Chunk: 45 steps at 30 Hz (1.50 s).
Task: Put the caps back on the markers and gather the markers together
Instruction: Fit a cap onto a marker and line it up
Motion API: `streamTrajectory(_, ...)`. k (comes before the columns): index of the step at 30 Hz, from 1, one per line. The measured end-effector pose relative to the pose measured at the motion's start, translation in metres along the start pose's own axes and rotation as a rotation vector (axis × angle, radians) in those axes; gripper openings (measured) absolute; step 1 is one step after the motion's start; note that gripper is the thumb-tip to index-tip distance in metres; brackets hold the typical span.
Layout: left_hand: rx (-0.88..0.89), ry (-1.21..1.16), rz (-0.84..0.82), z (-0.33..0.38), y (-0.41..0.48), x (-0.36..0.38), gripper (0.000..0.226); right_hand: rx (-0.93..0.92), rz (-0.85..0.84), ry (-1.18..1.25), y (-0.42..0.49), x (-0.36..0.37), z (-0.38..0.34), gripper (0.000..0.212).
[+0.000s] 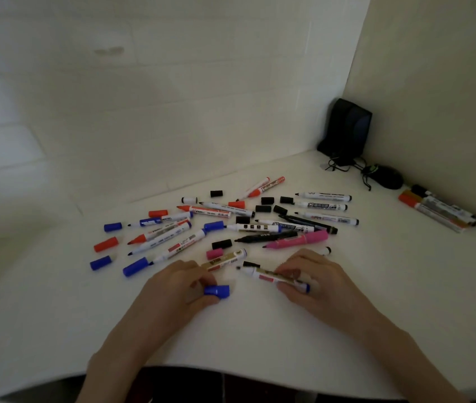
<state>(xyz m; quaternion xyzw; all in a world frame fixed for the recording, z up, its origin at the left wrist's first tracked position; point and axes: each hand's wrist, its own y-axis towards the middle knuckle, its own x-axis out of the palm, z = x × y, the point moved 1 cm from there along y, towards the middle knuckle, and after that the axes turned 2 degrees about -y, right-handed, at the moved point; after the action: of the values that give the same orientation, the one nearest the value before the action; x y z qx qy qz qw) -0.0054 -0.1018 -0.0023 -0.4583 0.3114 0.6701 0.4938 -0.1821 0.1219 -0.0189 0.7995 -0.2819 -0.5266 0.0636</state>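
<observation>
Marker [273,277], uncapped with tip pointing left, sits pinched in my right hand [312,279] low over the table [260,333], my left hand [177,286] curled round a blue cap [217,290] near it (the capping step, I'd say), so next I line cap to tip and press, other markers [252,228] scattered beyond.

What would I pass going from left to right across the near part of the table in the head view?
In order: loose blue cap → left grip → pinched blue cap → white marker → right grip, which holds that marker.
</observation>
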Motion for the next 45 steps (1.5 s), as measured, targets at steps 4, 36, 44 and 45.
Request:
streamTrajectory(4, 0.03, -0.201, 0.122, 0.02, 0.002, -0.003, 0.027, 0.086, 0.127, 0.098, 0.0, -0.019, 0.005, 0.024)
streamTrajectory(36, 0.085, -0.911, 0.354, 0.062, 0.038, 0.012, 0.03, 0.007, 0.132, 0.149, -0.003, -0.018, 0.016, 0.031)
streamTrajectory(44, 0.085, -0.946, 0.352, 0.06, 0.041, 0.019, 0.032, 0.0, 0.208, 0.075, -0.002, -0.007, 0.013, 0.031)
streamTrajectory(45, 0.092, -0.949, 0.352, 0.061, 0.041, 0.02, 0.032, -0.004, 0.223, 0.063, -0.002, -0.007, 0.012, 0.032)
